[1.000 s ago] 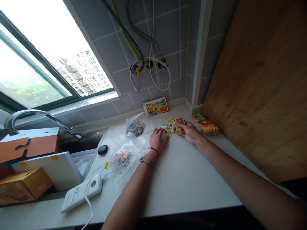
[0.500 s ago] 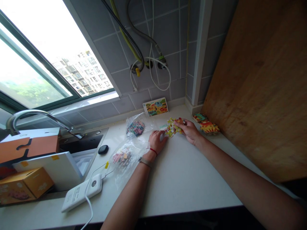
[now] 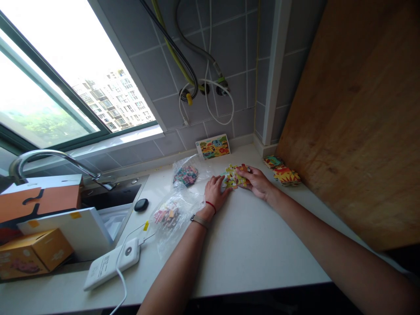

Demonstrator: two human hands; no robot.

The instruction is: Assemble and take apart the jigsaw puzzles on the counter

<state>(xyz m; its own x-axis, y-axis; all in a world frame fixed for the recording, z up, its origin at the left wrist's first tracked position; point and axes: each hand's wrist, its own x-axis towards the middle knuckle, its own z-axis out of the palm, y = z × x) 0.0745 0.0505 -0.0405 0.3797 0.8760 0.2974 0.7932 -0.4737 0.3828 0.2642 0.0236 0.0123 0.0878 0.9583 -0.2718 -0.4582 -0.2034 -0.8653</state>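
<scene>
Yellow-green jigsaw puzzle pieces [image 3: 232, 177] are gathered between my two hands above the white counter. My right hand [image 3: 257, 181] pinches some of them from the right, thumb on top. My left hand [image 3: 215, 192] grips the left side of the cluster, its fingers bent around the edge. How many pieces each hand has cannot be made out. Behind them, a picture card [image 3: 214, 147] with a colourful animal scene leans against the wall. Beside my left wrist lies a clear plastic bag [image 3: 167, 214] of pink pieces, and past it another bag [image 3: 185, 174] holds darker pieces.
A stack of red and green puzzle pieces [image 3: 284, 171] sits by the wooden board [image 3: 354, 131] on the right. Leftward are a black oval case [image 3: 141, 205], a white power bank [image 3: 113, 264] with a cable, cardboard boxes [image 3: 39, 201] and the sink's faucet [image 3: 62, 154].
The cluster of pieces has turned and shifted slightly between my hands. My left fingers have moved up a little and now close on its left edge.
</scene>
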